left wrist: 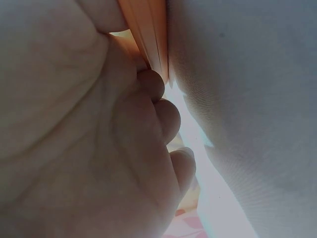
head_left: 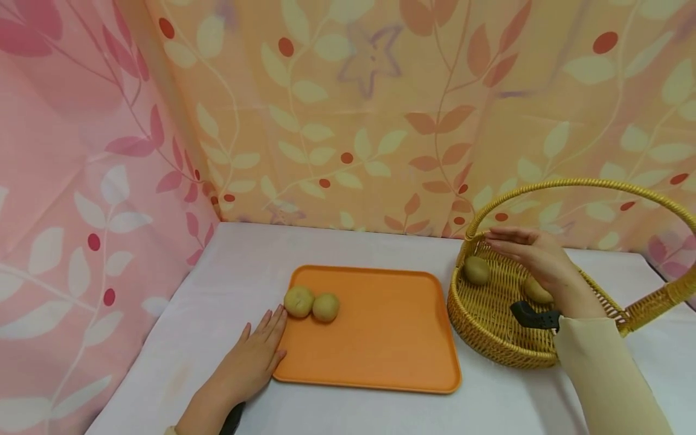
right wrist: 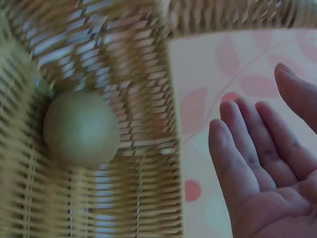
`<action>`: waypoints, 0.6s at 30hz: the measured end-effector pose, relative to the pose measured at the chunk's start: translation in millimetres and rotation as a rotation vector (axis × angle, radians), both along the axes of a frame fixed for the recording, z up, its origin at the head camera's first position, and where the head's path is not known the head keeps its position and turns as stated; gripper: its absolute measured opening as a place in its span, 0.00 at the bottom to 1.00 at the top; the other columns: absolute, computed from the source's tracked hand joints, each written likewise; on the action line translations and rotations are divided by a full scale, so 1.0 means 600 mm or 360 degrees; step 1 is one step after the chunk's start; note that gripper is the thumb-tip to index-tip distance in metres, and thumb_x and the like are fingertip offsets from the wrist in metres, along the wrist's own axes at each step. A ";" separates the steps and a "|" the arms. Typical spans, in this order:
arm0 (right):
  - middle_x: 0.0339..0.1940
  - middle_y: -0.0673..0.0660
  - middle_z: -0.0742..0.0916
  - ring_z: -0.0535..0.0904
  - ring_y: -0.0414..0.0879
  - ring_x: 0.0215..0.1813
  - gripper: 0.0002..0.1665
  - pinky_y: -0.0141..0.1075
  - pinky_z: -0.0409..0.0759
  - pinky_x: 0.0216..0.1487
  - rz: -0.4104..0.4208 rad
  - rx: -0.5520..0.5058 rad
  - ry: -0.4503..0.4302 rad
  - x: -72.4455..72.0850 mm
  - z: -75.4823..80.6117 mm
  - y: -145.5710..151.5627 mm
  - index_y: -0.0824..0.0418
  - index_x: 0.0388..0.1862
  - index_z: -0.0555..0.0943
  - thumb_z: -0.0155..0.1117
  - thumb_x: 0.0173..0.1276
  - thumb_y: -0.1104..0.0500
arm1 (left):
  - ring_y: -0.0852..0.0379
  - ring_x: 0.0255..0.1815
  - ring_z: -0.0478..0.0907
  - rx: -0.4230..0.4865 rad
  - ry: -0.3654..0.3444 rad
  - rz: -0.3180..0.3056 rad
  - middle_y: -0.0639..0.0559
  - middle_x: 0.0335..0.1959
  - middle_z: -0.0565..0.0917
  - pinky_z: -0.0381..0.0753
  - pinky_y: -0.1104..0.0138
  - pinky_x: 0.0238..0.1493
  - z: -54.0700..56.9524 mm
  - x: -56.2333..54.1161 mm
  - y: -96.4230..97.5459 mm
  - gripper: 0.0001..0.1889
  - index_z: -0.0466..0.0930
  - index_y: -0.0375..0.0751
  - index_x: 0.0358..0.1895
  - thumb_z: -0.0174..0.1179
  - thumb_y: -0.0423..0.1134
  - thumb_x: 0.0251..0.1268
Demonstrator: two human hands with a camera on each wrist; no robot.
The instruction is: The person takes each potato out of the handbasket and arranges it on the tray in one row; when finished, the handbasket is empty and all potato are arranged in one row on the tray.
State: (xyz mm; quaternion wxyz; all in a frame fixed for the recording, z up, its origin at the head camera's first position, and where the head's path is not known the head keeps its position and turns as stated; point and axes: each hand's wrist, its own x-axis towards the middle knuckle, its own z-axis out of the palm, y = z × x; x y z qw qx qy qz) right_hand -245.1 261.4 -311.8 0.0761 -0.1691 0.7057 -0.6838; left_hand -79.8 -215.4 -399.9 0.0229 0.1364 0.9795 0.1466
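My left hand [head_left: 251, 357] lies with straight fingers along the left edge of an orange tray [head_left: 380, 338], fingertips right by a potato. In the left wrist view, the fingers [left wrist: 171, 121] are against the tray's side [left wrist: 148, 34]. Two round, yellowish-brown potatoes [head_left: 298, 301] sit side by side at the tray's left. Over the wicker basket [head_left: 489, 338], my right hand [head_left: 535, 257] hovers with nothing in it, its fingers extended. Inside the basket, one potato [head_left: 476, 270] rests near the left wall, also seen in the right wrist view [right wrist: 81, 129]; another potato [head_left: 535, 291] is partly hidden behind my right wrist.
A tall arched handle [head_left: 576, 183] rises over the basket. Both tray and basket stand on a white cloth-covered table [head_left: 244, 260]. Patterned curtains, a pink one [head_left: 70, 199] at the left and a yellowish one [head_left: 348, 121] at the back, border the table.
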 end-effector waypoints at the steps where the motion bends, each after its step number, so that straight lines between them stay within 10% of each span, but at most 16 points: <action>1: 0.47 0.46 0.86 0.81 0.35 0.48 0.16 0.25 0.76 0.48 -0.0028 0.0086 0.0008 -0.004 -0.002 0.002 0.56 0.51 0.82 0.57 0.68 0.68 | 0.42 0.73 0.50 -0.0001 0.0003 0.0000 0.40 0.73 0.55 0.50 0.40 0.66 0.000 0.000 0.000 0.32 0.54 0.30 0.71 0.52 0.42 0.71; 7: 0.47 0.42 0.85 0.80 0.31 0.46 0.27 0.22 0.74 0.47 -0.0102 0.0583 0.0089 -0.028 -0.018 0.015 0.74 0.61 0.71 0.60 0.68 0.60 | 0.42 0.73 0.50 -0.0012 -0.0008 -0.0009 0.40 0.74 0.54 0.50 0.40 0.66 -0.001 0.000 0.002 0.32 0.54 0.30 0.72 0.51 0.43 0.71; 18: 0.54 0.62 0.82 0.78 0.29 0.46 0.31 0.22 0.73 0.47 -0.0054 0.0771 0.0041 -0.040 -0.039 0.025 0.78 0.62 0.68 0.62 0.68 0.59 | 0.41 0.73 0.50 -0.0018 0.0001 -0.0017 0.40 0.73 0.53 0.51 0.40 0.66 0.004 -0.001 0.002 0.32 0.54 0.30 0.71 0.51 0.42 0.71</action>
